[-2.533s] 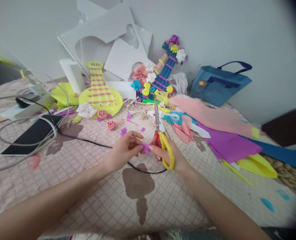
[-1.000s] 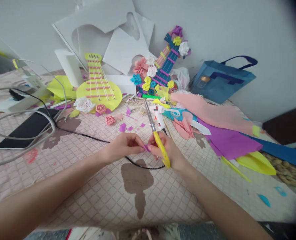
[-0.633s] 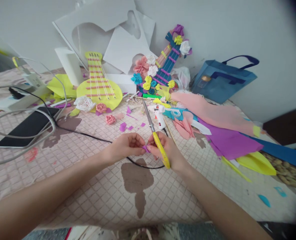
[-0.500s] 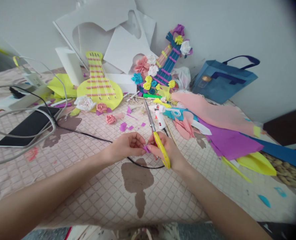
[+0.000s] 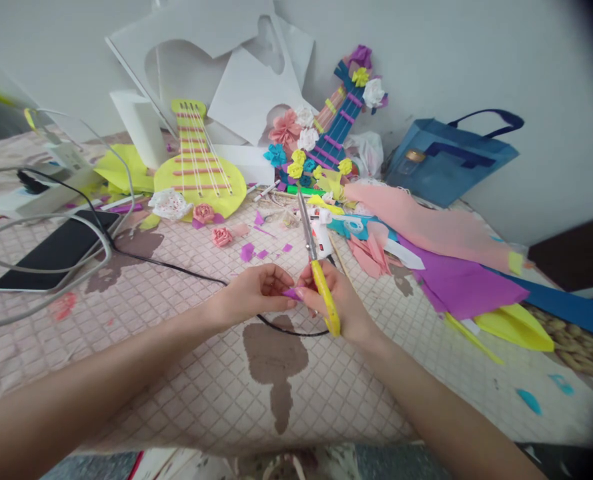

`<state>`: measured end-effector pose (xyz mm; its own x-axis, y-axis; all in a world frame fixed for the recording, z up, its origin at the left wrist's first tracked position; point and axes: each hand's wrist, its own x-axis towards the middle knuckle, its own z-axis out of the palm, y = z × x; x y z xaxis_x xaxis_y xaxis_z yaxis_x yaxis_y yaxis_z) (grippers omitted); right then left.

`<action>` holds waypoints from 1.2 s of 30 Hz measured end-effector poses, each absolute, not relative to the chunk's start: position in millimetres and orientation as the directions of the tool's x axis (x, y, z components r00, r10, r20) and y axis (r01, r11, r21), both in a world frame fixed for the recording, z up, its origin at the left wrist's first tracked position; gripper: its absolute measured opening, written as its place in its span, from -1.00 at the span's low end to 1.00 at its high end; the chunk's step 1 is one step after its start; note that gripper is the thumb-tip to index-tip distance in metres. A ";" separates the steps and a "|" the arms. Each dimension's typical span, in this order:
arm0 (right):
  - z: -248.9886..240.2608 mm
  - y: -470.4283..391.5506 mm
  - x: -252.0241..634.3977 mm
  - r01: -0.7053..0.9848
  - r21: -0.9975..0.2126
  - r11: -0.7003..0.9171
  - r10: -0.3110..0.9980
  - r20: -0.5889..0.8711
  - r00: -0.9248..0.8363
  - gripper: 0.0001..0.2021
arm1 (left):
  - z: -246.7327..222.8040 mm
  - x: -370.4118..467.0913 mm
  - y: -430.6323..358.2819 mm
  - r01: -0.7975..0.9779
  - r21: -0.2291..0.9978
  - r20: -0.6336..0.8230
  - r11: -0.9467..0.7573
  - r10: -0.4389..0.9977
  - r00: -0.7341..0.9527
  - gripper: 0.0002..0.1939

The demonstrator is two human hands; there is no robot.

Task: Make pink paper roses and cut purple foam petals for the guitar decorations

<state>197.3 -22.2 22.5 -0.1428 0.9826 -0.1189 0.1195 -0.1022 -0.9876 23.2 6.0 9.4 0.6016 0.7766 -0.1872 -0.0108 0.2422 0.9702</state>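
Observation:
Between the fingertips of both hands is a small purple piece of crepe paper (image 5: 291, 293). My left hand (image 5: 257, 292) is closed, pinching its left side. My right hand (image 5: 345, 300) pinches the other side and also keeps hold of yellow-handled scissors (image 5: 324, 293), whose blades point away from me. Some of the right fingers are hidden behind the handle. Purple paper scraps (image 5: 247, 252) lie just beyond the hands, near a pink paper rose (image 5: 221, 237). A white glue gun (image 5: 321, 239) rests behind the scissors.
A yellow paper guitar (image 5: 201, 177) and a blue flower-covered one (image 5: 339, 133) lean at the back. Purple crepe paper (image 5: 466, 283) and a blue bag (image 5: 446, 163) are on the right. A black cable (image 5: 171, 265) runs beneath my hands; a dark tablet (image 5: 56, 253) lies left.
The scissors have swung slightly, their tips moving right. The purple piece has turned a little between my fingers. Both hands remain in nearly the same place.

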 end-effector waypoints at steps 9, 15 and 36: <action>19.4 -22.8 197.7 0.105 -0.991 -0.078 0.985 -0.093 -0.147 -0.73 | 17.3 27.8 -2.3 0.006 0.918 -0.323 0.396 0.741 0.589 -0.68; 16.6 -21.1 199.7 0.115 -0.991 -0.071 0.985 -0.087 -0.148 -0.74 | 16.0 27.4 -3.5 -0.021 0.912 -0.324 0.410 0.751 0.576 -0.70; -2.1 57.4 352.3 0.843 -0.489 -0.225 0.897 0.235 0.375 -0.66 | 26.6 -2.7 33.7 0.313 0.925 0.052 -0.217 0.886 0.462 -0.77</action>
